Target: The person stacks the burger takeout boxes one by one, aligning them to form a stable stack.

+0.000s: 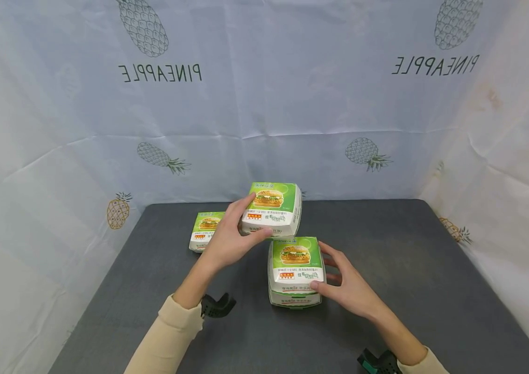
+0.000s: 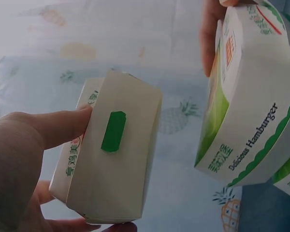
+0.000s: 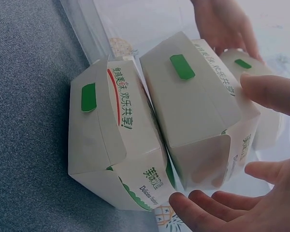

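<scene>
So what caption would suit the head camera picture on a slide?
Left hand lifts a burger box while the right hand steadies a two-box stack on the dark table.

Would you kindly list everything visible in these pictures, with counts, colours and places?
burger boxes: four, white and green with a burger picture. One held box is lifted above the table at the back; a stack of two stands in front of it, near the middle; one far box lies to the left on the table.
table: one, dark grey, under the boxes.
backdrop cloth: one, white with pineapple prints and the word PINEAPPLE, behind and at both sides.
wrist mounts: two, black, one at each wrist, left and right.
sleeves: two, cream, at the lower edge.
left hand: grips the held box.
right hand: open, fingers against the stack's right side.
</scene>
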Action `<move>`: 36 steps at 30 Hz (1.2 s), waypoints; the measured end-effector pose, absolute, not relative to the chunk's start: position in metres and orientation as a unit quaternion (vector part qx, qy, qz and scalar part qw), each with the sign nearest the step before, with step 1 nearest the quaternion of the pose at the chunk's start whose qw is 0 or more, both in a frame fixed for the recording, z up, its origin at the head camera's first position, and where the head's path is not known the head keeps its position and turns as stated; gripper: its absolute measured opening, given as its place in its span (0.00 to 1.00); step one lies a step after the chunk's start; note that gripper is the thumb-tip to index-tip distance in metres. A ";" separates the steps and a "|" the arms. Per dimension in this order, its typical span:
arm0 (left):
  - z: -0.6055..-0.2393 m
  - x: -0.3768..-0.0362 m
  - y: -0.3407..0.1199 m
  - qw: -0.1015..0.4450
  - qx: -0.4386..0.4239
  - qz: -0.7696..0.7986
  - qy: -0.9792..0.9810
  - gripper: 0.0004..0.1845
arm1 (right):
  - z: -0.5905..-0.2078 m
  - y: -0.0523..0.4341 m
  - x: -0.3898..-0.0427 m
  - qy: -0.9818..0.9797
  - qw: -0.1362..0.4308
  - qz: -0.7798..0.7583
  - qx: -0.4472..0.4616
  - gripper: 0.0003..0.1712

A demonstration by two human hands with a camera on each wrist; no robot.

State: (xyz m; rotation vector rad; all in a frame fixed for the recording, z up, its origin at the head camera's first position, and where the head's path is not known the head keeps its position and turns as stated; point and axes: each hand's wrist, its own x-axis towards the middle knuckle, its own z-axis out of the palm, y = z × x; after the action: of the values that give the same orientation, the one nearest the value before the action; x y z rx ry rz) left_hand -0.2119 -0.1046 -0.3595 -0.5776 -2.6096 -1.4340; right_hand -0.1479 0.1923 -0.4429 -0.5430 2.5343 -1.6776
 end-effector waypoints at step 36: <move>-0.376 -0.186 -0.093 0.004 -0.233 -0.461 -0.856 0.46 | -0.400 0.185 -0.149 0.852 -0.062 -0.483 -0.194 0.48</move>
State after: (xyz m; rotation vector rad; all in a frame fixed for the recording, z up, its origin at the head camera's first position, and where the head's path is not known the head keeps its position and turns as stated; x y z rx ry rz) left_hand -0.1855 -0.0935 -0.3764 -0.7313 -2.6837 -1.4431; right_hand -0.1490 0.1849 -0.4002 -0.6337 2.7856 -1.5803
